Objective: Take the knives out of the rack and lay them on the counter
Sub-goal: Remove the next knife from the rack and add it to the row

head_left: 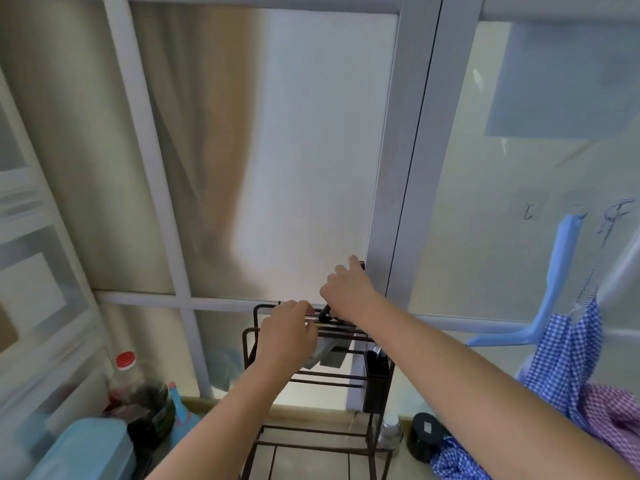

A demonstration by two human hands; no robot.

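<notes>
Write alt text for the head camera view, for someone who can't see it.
Two bare hands reach to the top of a dark wire rack against a frosted window: the right hand closes on a black knife handle, the left hand rests on the rack's top rail over a knife blade. A red-capped bottle stands lower left, checked cloths hang right.

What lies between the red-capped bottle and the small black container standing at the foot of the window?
In the head view, the dark wire rack stands between the bottle and the black container, with both hands at its top rails.
</notes>
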